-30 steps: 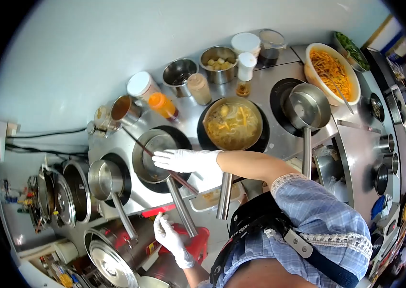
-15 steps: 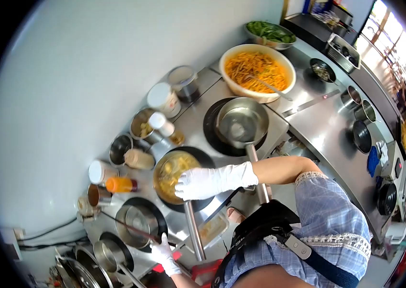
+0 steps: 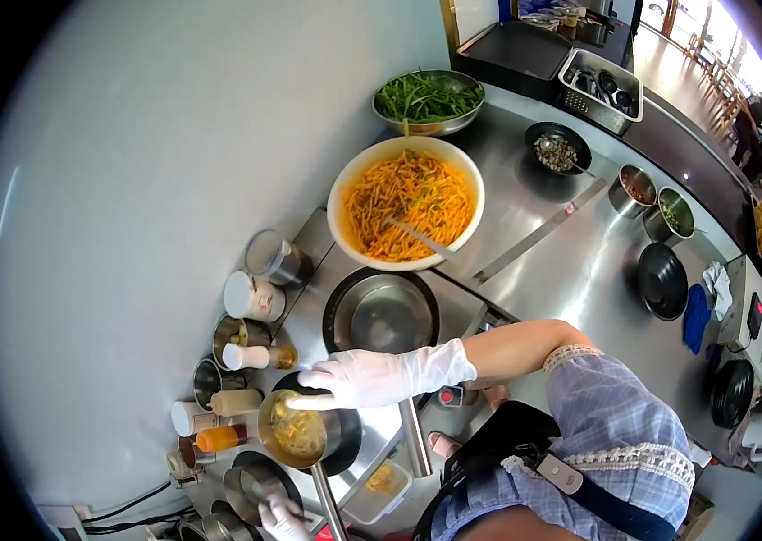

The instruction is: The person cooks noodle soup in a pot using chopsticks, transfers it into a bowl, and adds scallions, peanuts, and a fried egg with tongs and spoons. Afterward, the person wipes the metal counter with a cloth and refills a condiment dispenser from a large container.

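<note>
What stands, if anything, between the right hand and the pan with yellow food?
Nothing visible does. In this view the right hand overlaps the upper edge of the pan with yellow food; whether they touch, I cannot tell.

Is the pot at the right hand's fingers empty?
Not empty: yellowish food shows inside the pot, partly behind the right hand. Can't tell how deep.

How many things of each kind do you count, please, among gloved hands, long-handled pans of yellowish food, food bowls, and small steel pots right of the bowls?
Gloved hands: 2, right hand and left hand
Pans: 1, the steel pan
Bowls: 3, white bowl, steel bowl, black bowl
Pots: 2, upper pot, lower pot
Total: 8
</note>
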The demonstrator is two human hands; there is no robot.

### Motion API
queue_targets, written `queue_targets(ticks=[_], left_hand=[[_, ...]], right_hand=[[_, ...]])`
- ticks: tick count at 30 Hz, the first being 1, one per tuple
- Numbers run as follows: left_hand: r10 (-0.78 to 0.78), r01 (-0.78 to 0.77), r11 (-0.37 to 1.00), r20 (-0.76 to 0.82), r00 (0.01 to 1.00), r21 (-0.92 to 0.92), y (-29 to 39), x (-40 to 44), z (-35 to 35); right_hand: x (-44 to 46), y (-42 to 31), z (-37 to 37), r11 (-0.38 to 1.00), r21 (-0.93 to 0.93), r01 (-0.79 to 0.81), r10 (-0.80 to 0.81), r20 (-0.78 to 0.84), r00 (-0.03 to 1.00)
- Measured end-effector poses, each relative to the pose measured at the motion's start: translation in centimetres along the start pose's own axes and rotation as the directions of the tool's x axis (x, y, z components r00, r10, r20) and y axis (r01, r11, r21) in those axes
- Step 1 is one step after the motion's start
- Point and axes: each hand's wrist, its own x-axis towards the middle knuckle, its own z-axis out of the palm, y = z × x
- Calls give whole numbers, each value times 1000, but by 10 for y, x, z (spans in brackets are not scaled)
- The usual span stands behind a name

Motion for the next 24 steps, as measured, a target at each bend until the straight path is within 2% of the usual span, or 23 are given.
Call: queue_targets(ticks=[1, 2, 3, 4, 5, 6, 7, 8, 10, 11, 12, 14, 15, 16, 18, 20, 21, 24], left_hand=[[-46, 42, 999, 272, 961, 21, 14, -10, 13], [-25, 66, 993, 362, 932, -101, 20, -25, 46], [13, 13, 999, 515, 857, -46, 49, -49, 76], [-38, 42, 999, 624, 781, 8, 87, -78, 109], [74, -64, 997, 776, 626, -44, 77, -80, 131], [-26, 16, 1000, 856, 516, 20, 90, -91, 154], [23, 73, 995, 895, 445, -62, 95, -101, 180], [8, 162, 984, 929, 369, -72, 107, -105, 201], [164, 235, 946, 955, 247, -223, 117, -104, 233], [191, 167, 957, 949, 251, -237, 120, -100, 240], [219, 101, 963, 942, 256, -251, 122, -93, 243], [194, 4, 978, 915, 354, -209, 119, -75, 244], [187, -39, 981, 885, 427, -189, 119, -68, 244], [183, -83, 983, 848, 497, -163, 120, -62, 243], [168, -104, 986, 769, 617, -132, 116, -48, 237], [155, -97, 988, 715, 682, -122, 109, -34, 231], [141, -96, 990, 695, 705, -104, 107, -29, 229], [98, -111, 994, 615, 782, -17, 112, -24, 224]], right_hand=[[0, 4, -8, 981, -196, 3, -14, -53, 999], [-1, 12, -13, 963, -269, 24, -46, -73, 996], [-2, 20, -23, 958, -286, 0, -37, -124, 992], [-4, 26, -33, 953, -303, -27, -28, -175, 984], [-9, 34, -36, 946, -320, -59, 17, -133, 991], [-11, 45, -48, 973, -190, -133, 156, 109, 982], [-21, 63, -59, 972, -183, -151, 163, 57, 985], [-35, 83, -73, 971, -176, -165, 168, 5, 986], [-69, 131, -106, 944, 41, -327, 329, -112, 938], [-93, 166, -114, 923, -54, -380, 354, -262, 898], [-116, 196, -134, 898, -68, -435, 380, -380, 844], [-159, 254, -180, 855, -84, -511, 353, -629, 693], [-176, 277, -194, 832, -42, -553, 365, -709, 603], [-195, 304, -195, 794, 229, -563, 508, -760, 406], [-222, 344, -205, 619, 538, -572, 725, -671, 152], [-239, 379, -204, 481, 628, -611, 814, -579, 45], [-241, 393, -200, 495, 663, -562, 822, -567, 56], [-243, 440, -178, 478, 688, -547, 845, -531, 71]])
